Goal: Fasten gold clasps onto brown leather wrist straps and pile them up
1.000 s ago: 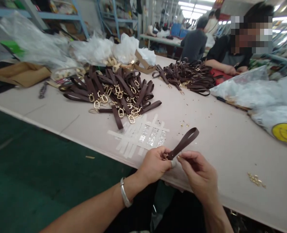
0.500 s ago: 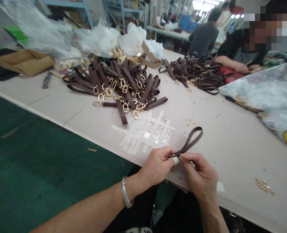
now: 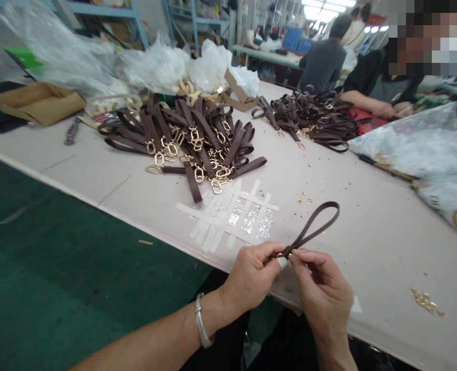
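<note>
A looped brown wrist strap [image 3: 314, 222] is held over the table's near edge, its loop pointing away to the right. My left hand [image 3: 256, 270], with white tape round the thumb, pinches the strap's joined end. Close beside it, my right hand [image 3: 323, 288] has thumb and forefinger closed at the same end. A small gold-coloured piece shows between the fingertips, too small to make out fully. Several finished-looking brown straps with gold clasps [image 3: 203, 139] lie heaped on the table beyond my hands. Small gold metal pieces [image 3: 427, 301] lie to the right of my right hand.
Strips of tape [image 3: 228, 219] are stuck on the tabletop [image 3: 367, 232] before my hands. A second strap pile [image 3: 313, 118] lies farther back, near a co-worker's hands [image 3: 386, 109]. Plastic bags [image 3: 413, 139] stand at right, a brown paper bag [image 3: 38, 103] at left.
The strap's loop has swung slightly to the right and looks more open. Both hands sit a little lower in view, still pinching the strap's end.
</note>
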Demonstrator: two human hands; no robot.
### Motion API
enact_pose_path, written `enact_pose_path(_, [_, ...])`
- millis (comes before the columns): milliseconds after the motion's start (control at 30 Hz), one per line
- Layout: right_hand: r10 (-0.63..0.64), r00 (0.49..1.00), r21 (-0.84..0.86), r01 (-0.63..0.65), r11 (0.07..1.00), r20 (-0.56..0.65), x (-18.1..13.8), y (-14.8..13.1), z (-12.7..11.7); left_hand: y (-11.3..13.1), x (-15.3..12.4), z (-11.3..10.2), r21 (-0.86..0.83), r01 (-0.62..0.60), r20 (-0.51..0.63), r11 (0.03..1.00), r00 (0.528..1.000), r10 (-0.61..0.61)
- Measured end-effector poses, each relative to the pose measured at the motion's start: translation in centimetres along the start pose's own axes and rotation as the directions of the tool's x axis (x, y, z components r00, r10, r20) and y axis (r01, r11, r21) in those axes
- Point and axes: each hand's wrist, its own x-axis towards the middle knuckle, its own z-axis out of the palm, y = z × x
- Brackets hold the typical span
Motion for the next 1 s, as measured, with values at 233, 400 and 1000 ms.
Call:
enact_pose_path(233, [0.106,0.994,0.131,-0.101,0.986,-0.029,-0.3,-0.2,0.3,-0.2,-0.2,-0.1,0.088,-0.087,0.023,0.992,0.996,0.086])
enact_pose_path(400, [0.170,0.985,0.206,-0.165,0.965,-0.007,-0.5,0.2,0.7,-0.3,-0.4,0.0,0.121,-0.095,0.005,0.988,0.995,0.095])
enact_pose_path(1000, [0.261,0.958,0.581,-0.278,0.765,0.116,-1.3,-0.6,2.5,-1.6,0.6,-2.1,0.235,-0.136,0.048,0.963,0.991,0.128])
